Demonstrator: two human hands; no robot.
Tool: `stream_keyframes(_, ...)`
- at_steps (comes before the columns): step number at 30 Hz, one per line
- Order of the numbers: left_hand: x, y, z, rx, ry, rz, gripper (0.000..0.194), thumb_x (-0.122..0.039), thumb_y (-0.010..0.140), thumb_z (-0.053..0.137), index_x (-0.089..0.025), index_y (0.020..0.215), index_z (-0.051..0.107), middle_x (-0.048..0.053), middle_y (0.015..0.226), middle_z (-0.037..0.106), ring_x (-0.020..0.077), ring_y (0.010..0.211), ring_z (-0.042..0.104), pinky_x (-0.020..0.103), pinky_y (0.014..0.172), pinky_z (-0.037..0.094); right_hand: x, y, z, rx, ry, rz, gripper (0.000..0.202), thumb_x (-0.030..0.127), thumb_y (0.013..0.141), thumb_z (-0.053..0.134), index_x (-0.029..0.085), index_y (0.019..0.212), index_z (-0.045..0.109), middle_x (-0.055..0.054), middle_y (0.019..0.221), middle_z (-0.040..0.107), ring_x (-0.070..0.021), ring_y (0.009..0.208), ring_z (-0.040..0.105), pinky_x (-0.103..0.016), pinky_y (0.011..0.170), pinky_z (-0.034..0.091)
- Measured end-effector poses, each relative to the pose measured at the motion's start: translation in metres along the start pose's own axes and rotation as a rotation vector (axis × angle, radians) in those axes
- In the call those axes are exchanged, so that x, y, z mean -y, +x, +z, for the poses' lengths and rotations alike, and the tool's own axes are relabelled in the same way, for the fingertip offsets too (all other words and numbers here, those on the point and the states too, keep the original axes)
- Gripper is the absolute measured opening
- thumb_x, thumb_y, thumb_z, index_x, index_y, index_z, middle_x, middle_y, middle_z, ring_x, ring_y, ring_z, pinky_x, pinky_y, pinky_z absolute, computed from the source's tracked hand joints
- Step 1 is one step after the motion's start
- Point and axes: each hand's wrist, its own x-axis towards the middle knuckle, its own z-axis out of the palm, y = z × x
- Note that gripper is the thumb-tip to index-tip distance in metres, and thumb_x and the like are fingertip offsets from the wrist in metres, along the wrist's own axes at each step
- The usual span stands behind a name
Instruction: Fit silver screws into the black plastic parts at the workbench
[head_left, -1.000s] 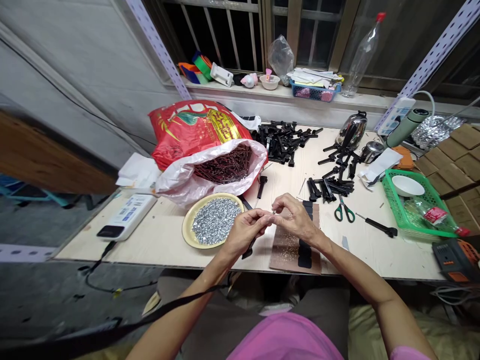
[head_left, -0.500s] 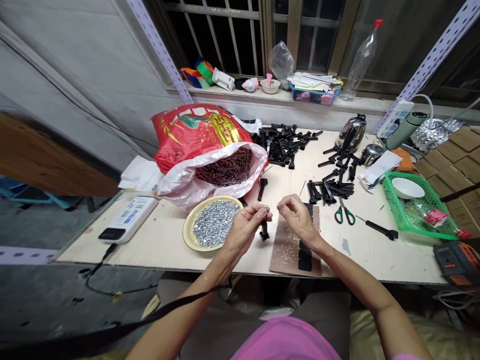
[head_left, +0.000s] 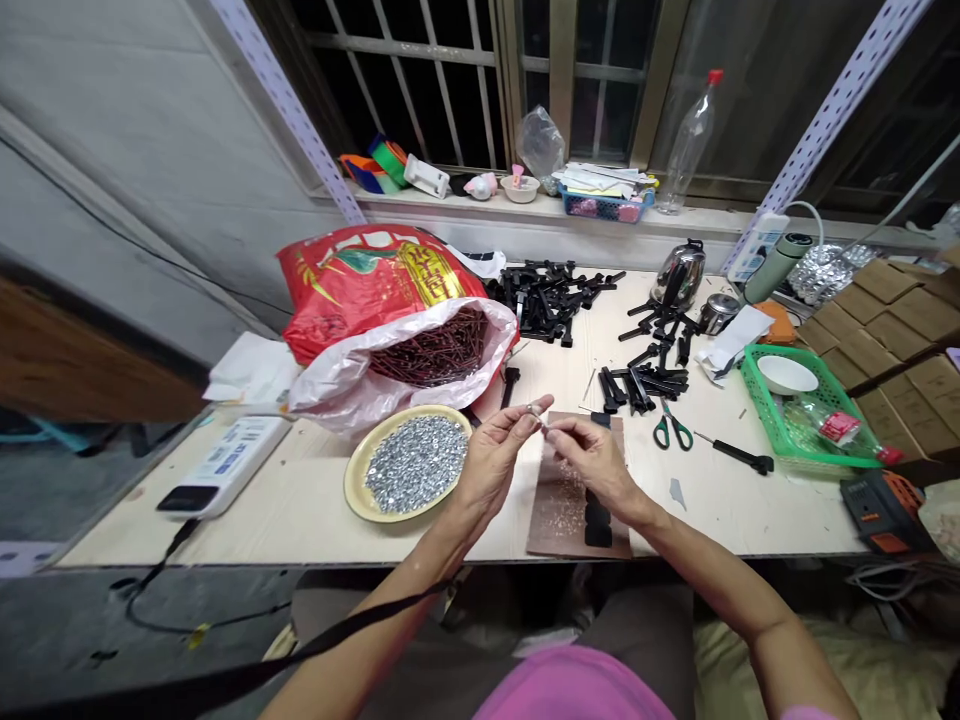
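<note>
Both hands raised above the worktop [head_left: 315, 500], fingertips meeting: left hand [head_left: 495, 462] pinching a small metal piece [head_left: 534, 410], right hand [head_left: 592, 462] pinching its end.

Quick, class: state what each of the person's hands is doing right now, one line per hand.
Left hand: fingers pinched on a small silvery part, above the table.
Right hand: fingertips pinched shut at that same part; what it holds is too small to tell.
</note>
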Motion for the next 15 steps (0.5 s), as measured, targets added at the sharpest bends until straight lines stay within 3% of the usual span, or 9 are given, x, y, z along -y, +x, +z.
stream_keyframes(2, 0.009, 0.001, -0.008, 0.073, 0.115, -0.072, 0.043, -0.041, 0.058, 0.081, -0.016, 0.09, 0.069, 0.013, 0.105, 0.072, 0.0238, 0.103, 0.064, 0.036, 0.089, 0.047, -0.006, -0.002, -0.026, -0.131, -0.321, -0.162, 0.021, 0.038, 0.088, 0.055, 0.021, 0.085, 0.068, -0.003, 0.08, 0.065, -0.015, 0.074, 0.059, -0.028, 0.068, 0.047)
stream_keyframes(4, 0.024, 0.002, -0.019, 0.14, 0.321, -0.068, 0.046, -0.042, 0.064, 0.077, -0.017, 0.102, 0.068, 0.014, 0.111, 0.07, 0.0263, 0.108, 0.062, 0.04, 0.094, 0.046, -0.016, -0.005, -0.053, -0.183, -0.626, -0.241, 0.018, 0.03, 0.09, 0.053, 0.022, 0.085, 0.068, -0.004, 0.083, 0.065, -0.0165, 0.078, 0.059, -0.029, 0.069, 0.045)
stream_keyframes(7, 0.051, 0.0, -0.036, 0.259, 0.745, 0.133, 0.042, -0.045, 0.077, 0.064, -0.022, 0.111, 0.065, 0.011, 0.122, 0.065, 0.0291, 0.123, 0.052, 0.048, 0.105, 0.038, -0.033, -0.009, -0.084, -0.101, -0.96, -0.275, 0.017, 0.023, 0.091, 0.052, 0.022, 0.085, 0.068, -0.004, 0.089, 0.065, -0.0166, 0.077, 0.057, -0.029, 0.066, 0.041)
stream_keyframes(11, 0.08, -0.007, -0.046, 0.5, 1.11, 0.353, 0.05, -0.041, 0.09, 0.046, -0.024, 0.137, 0.044, 0.009, 0.147, 0.043, 0.0273, 0.143, 0.021, 0.05, 0.113, 0.026, -0.052, -0.008, -0.103, 0.018, -1.148, -0.298, 0.016, 0.023, 0.091, 0.054, 0.022, 0.081, 0.068, -0.005, 0.088, 0.064, -0.0175, 0.079, 0.052, -0.03, 0.066, 0.037)
stream_keyframes(15, 0.097, -0.013, -0.049, 0.61, 1.285, 0.466, 0.061, -0.037, 0.095, 0.037, -0.022, 0.15, 0.015, 0.013, 0.155, 0.025, 0.029, 0.144, 0.009, 0.052, 0.113, 0.025, -0.065, 0.006, -0.113, 0.069, -1.207, -0.335, 0.017, 0.023, 0.091, 0.055, 0.021, 0.079, 0.066, -0.005, 0.081, 0.062, -0.0182, 0.079, 0.049, -0.029, 0.062, 0.035)
